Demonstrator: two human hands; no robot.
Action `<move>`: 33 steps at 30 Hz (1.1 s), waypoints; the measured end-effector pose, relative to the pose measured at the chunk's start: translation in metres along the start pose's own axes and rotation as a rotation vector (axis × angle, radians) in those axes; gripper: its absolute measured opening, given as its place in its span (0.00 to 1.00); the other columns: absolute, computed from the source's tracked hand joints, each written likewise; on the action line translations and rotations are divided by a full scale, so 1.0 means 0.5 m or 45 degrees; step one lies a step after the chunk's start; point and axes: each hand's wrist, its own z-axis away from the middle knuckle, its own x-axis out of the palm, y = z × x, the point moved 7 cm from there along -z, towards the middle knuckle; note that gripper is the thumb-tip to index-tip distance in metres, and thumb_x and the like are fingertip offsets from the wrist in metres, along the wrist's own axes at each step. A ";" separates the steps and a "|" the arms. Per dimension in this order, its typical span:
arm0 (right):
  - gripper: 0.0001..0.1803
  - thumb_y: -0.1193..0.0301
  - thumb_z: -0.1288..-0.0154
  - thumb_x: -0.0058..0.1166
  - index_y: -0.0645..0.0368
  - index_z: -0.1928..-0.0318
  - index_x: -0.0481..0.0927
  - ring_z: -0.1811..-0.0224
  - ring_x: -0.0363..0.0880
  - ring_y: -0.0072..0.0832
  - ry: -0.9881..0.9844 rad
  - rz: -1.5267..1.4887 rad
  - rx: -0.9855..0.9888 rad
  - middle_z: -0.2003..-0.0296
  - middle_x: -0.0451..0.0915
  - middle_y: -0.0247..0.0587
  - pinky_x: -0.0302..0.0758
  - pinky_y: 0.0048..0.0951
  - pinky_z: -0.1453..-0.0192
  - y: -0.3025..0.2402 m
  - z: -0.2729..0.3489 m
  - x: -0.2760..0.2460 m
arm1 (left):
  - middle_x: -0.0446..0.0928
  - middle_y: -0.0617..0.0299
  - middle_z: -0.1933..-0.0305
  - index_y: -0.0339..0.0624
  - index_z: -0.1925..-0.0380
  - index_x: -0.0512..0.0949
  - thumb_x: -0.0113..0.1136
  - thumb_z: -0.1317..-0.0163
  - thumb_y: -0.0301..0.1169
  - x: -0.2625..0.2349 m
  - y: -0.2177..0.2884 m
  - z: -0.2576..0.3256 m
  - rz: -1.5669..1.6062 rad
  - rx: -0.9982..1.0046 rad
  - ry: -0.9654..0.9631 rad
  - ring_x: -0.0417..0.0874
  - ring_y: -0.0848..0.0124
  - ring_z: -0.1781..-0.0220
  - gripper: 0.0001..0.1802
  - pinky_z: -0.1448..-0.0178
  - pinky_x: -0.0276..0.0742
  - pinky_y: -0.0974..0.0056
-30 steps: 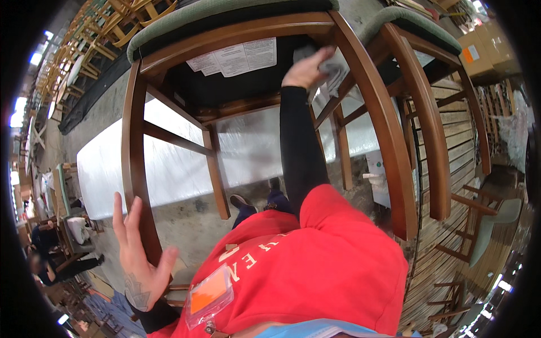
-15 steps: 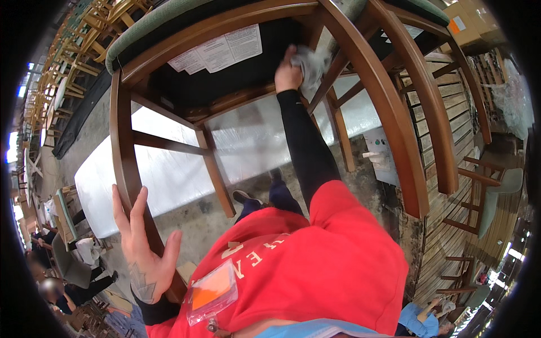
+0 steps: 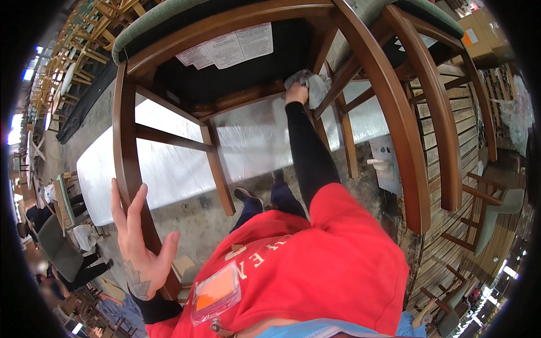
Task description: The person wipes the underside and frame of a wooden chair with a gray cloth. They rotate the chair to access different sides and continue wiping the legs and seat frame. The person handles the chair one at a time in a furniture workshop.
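An upturned wooden chair (image 3: 228, 21) with brown legs, a green padded seat edge and a black underside fills the upper middle. White printed sheets (image 3: 231, 48) are fixed to that underside. My right hand (image 3: 296, 94) reaches up to its inner frame and holds a crumpled grey-white cloth (image 3: 315, 89) against the wood near a leg joint. The cloth hides part of the fingers. At the left, my left hand (image 3: 143, 242) lies against the long chair leg (image 3: 125, 141), fingers stretched and apart, thumb away from them.
A second brown chair (image 3: 431, 101) stands close at the right. Beneath, a plastic-wrapped white surface (image 3: 248, 141) stretches across. A slatted wooden platform (image 3: 439, 248) and cardboard boxes (image 3: 483, 36) are at the right. Stacked chair frames (image 3: 84, 53) fill the upper left, and another person sits at the lower left.
My right hand has moved the cloth down along the frame toward the joint. The view has shifted slightly. My left hand stays at the chair leg.
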 end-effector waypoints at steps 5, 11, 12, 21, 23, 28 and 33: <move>0.25 0.57 0.18 0.46 0.72 0.46 0.80 0.40 0.81 0.47 1.096 -1.000 -0.263 0.43 0.82 0.59 0.73 0.42 0.35 -0.180 0.009 -0.162 | 0.50 0.44 0.17 0.46 0.30 0.71 0.68 0.53 0.26 -0.004 0.013 -0.020 0.025 0.113 0.014 0.66 0.40 0.23 0.43 0.27 0.70 0.50; 0.36 0.45 0.22 0.50 0.71 0.39 0.77 0.34 0.74 0.45 0.845 -1.376 -0.459 0.37 0.77 0.57 0.64 0.43 0.26 -0.469 0.150 -0.162 | 0.50 0.45 0.16 0.47 0.30 0.70 0.70 0.52 0.29 0.001 -0.008 -0.009 0.060 0.029 0.010 0.67 0.41 0.24 0.43 0.28 0.70 0.50; 0.33 0.48 0.21 0.50 0.69 0.37 0.75 0.32 0.71 0.50 0.729 -1.199 -0.642 0.37 0.76 0.58 0.62 0.45 0.25 -0.501 0.159 -0.154 | 0.50 0.45 0.16 0.47 0.30 0.70 0.70 0.52 0.30 0.000 -0.011 -0.007 0.093 0.013 0.009 0.68 0.41 0.24 0.44 0.28 0.71 0.50; 0.28 0.61 0.38 0.62 0.55 0.38 0.77 0.29 0.67 0.48 0.076 -0.217 -1.962 0.35 0.71 0.52 0.64 0.48 0.26 -0.647 0.361 -0.028 | 0.51 0.43 0.17 0.46 0.31 0.71 0.71 0.51 0.33 -0.007 -0.010 -0.006 0.004 0.020 0.049 0.75 0.41 0.30 0.42 0.32 0.74 0.50; 0.26 0.58 0.31 0.57 0.52 0.36 0.74 0.29 0.68 0.44 0.196 -0.187 -1.943 0.36 0.72 0.48 0.65 0.44 0.25 -0.635 0.304 -0.064 | 0.51 0.42 0.17 0.45 0.31 0.72 0.71 0.51 0.32 -0.009 -0.008 -0.002 -0.004 0.064 0.074 0.75 0.41 0.30 0.42 0.33 0.75 0.50; 0.20 0.55 0.31 0.58 0.49 0.44 0.80 0.29 0.68 0.45 1.025 0.045 -1.729 0.41 0.74 0.46 0.66 0.50 0.28 -0.517 0.133 -0.277 | 0.51 0.37 0.19 0.43 0.32 0.71 0.73 0.51 0.30 -0.008 -0.012 -0.002 0.102 0.053 0.049 0.75 0.38 0.31 0.42 0.34 0.77 0.50; 0.25 0.59 0.35 0.61 0.50 0.39 0.77 0.34 0.70 0.49 1.085 -0.270 -1.787 0.40 0.73 0.49 0.64 0.53 0.30 -0.583 0.232 -0.177 | 0.50 0.36 0.19 0.43 0.33 0.73 0.76 0.52 0.32 -0.007 -0.014 0.002 0.062 0.057 0.085 0.76 0.38 0.31 0.42 0.35 0.79 0.50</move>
